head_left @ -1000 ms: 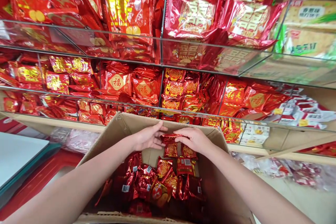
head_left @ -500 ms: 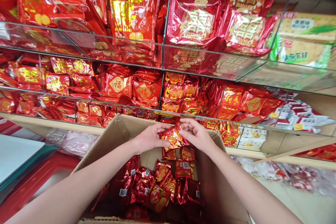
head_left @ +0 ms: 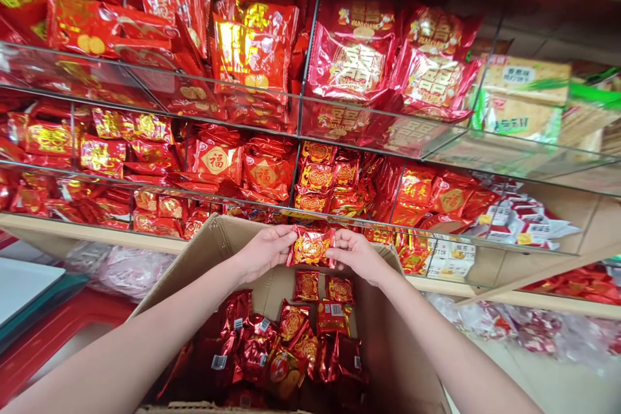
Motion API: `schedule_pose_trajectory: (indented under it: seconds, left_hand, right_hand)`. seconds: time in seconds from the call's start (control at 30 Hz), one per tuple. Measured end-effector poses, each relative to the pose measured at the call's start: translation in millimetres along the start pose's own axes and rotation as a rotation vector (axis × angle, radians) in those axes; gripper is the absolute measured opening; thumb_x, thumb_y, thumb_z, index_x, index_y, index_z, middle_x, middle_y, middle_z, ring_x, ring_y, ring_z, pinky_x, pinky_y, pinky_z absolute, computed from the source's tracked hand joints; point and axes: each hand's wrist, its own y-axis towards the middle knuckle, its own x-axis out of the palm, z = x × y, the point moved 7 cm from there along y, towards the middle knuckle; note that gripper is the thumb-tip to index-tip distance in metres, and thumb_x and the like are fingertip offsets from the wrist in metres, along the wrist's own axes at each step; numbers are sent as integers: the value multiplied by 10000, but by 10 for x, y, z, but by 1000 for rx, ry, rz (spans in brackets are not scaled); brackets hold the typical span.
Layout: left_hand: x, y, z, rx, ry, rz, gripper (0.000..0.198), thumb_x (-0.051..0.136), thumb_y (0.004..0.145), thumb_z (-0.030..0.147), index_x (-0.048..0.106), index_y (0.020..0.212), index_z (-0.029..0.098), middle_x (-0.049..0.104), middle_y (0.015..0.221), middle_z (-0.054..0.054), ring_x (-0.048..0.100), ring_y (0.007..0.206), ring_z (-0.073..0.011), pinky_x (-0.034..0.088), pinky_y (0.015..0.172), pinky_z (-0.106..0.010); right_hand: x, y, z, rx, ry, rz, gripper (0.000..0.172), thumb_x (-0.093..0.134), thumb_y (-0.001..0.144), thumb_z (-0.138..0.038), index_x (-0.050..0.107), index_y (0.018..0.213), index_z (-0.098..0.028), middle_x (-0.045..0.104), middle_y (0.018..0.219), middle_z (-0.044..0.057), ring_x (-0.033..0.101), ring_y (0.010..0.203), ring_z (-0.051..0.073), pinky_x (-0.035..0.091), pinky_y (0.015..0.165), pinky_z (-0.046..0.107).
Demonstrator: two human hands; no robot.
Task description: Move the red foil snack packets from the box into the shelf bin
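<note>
A small red and gold snack packet is held level between my two hands, over the far part of an open cardboard box. My left hand pinches its left end, and my right hand grips its right end. The packet's printed front faces me. Below, inside the box, lie several loose red packets, some with barcodes showing. Two of them rest side by side just under my hands.
Behind the box, clear-fronted shelves hold many red packets. Green and beige cracker packs stand at upper right. On the left are a red tub edge and a pale tray. Plastic-wrapped goods lie under the bottom shelf.
The held packet has turned from tilted to level, its front now less covered by my fingers. My hands have spread to its two ends. The view has shifted slightly.
</note>
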Motion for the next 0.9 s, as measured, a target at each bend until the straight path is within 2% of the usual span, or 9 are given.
schedule_pose_trajectory:
  seconds: [0.2,0.33,0.43,0.53,0.63,0.77,0.83,0.9]
  left_hand:
    - [-51,22,-15,24,66,73,329,609,668,361,579,918,149,651,877,-57,606,773,-148,468,739,-297]
    - [-142,31,22,53,112,190,337,637,626,376,570,863,147,651,808,-29,597,694,-121,474,672,-270]
    - [-273,26,83,91,159,308,330,611,650,392,540,873,159,646,744,-11,581,610,-87,463,599,-228]
    - [-397,39,102,90,229,343,354,569,689,398,498,947,167,653,740,-29,592,625,-93,452,596,-221]
    - [-470,71,55,46,295,304,349,556,698,405,491,940,162,664,748,-42,597,634,-97,449,618,-231]
    - [-509,91,11,9,333,280,352,573,679,409,489,921,167,670,743,-38,600,630,-102,447,634,-246]
    - [-505,93,8,3,338,265,364,575,674,414,488,927,167,670,747,-40,602,636,-105,448,640,-251]
    - [-498,92,7,3,348,246,383,572,673,424,485,949,173,670,763,-42,603,641,-106,448,642,-255]
  right_hand:
    - [23,22,28,0,-70,19,246,620,645,-337,473,755,-172,568,626,-32,502,489,62,356,435,168]
    - [34,26,-6,-14,-104,15,255,608,649,-366,454,726,-178,560,595,-35,518,496,79,362,431,179]
    - [-64,-24,-137,-82,-161,77,271,615,640,-378,429,672,-184,541,561,-40,493,468,78,372,428,190]
    - [-309,-153,-396,-231,-194,275,284,595,663,-386,382,638,-200,510,523,-47,472,439,82,396,436,211]
    - [-639,-325,-696,-361,-322,602,272,559,688,-399,366,657,-211,510,528,-40,496,452,104,410,458,232]
    - [-919,-400,-1079,-339,-800,1034,211,492,727,-387,415,675,-197,563,591,10,547,555,152,419,572,280]
    - [-947,-321,-1243,-301,-1033,1145,171,453,747,-351,451,699,-187,579,621,35,555,597,177,410,619,308]
    - [-946,-196,-1351,-254,-1201,1182,158,416,763,-313,479,734,-171,584,632,63,556,616,200,400,625,325]
